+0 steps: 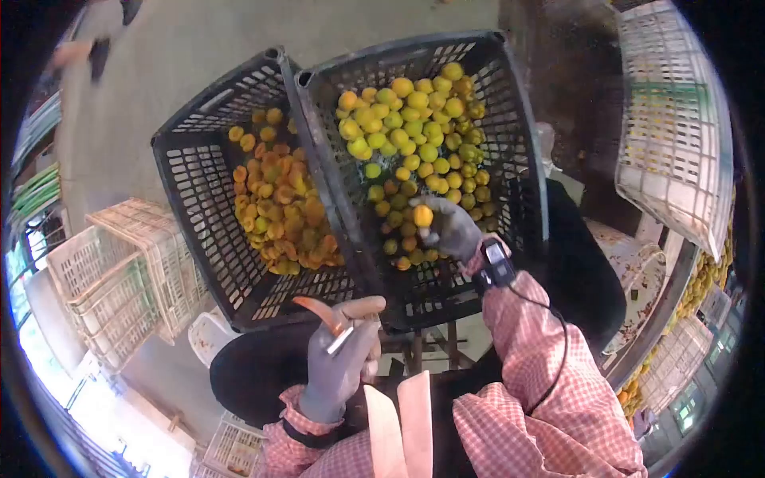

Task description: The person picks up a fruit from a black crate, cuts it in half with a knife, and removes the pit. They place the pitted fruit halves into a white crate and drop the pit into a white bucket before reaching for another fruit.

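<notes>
My right hand (pixel 453 229), in a grey glove, holds a yellow-orange fruit (pixel 423 215) over the right black crate (pixel 526 119). Below and beyond it in that crate lie many whole yellow-green fruits (pixel 414 119). My left hand (pixel 343 358), also gloved, is closed around a small knife (pixel 340 339) with a curved orange-brown part, near the front edge of the left black crate (pixel 199 183). That crate holds a heap of cut orange fruit pieces (pixel 287 207). The two crates stand side by side, their walls touching.
Pale plastic crates (pixel 127 271) are stacked at the left. A tall white crate (pixel 673 127) stands at the upper right, with more fruit (pixel 697 279) beyond a rail. My dark-clothed knees flank the crates' near side. Part of a person's foot (pixel 99 57) shows at the upper left.
</notes>
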A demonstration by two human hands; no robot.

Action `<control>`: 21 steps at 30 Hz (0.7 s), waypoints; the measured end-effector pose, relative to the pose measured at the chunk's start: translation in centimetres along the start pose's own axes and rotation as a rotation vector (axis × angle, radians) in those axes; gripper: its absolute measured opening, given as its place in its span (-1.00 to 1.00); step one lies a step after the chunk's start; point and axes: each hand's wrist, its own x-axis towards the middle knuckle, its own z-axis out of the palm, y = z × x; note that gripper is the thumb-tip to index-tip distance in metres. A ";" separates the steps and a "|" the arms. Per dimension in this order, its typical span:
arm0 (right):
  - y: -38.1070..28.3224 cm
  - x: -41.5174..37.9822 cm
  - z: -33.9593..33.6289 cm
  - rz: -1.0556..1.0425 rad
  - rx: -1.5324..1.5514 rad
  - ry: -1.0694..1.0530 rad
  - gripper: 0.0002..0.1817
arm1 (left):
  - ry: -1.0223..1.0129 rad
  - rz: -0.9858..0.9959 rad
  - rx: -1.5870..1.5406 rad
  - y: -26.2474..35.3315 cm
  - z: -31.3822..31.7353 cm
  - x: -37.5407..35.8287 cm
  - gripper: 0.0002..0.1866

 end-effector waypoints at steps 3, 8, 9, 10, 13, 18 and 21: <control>-1.2 -5.2 3.1 0.052 0.187 -0.240 -0.67 | 0.120 -0.060 0.065 0.1 1.2 -0.9 -0.67; -0.7 -15.2 8.8 -0.073 -0.065 -0.274 -0.61 | 0.079 0.228 0.541 -2.3 1.0 -1.5 -0.63; -0.1 -17.4 9.6 -0.111 -0.203 -0.265 -0.54 | 0.094 0.382 0.827 -2.8 0.9 -1.6 -0.61; 1.3 -19.2 9.7 -0.183 -0.268 -0.324 -0.39 | 0.159 0.559 1.103 -3.5 0.7 -1.8 -0.54; 5.3 -24.3 12.3 -0.412 -0.269 -0.232 -0.52 | 0.167 0.524 1.495 -5.1 1.6 -4.0 -0.49; 9.6 -26.8 9.6 -0.386 -0.254 -0.074 -0.83 | -0.188 0.606 1.353 -9.1 2.9 -7.9 -0.58; 10.2 -28.7 7.6 -0.421 -0.460 -0.087 -0.73 | -0.539 -0.199 0.665 -8.8 3.2 -10.7 -0.67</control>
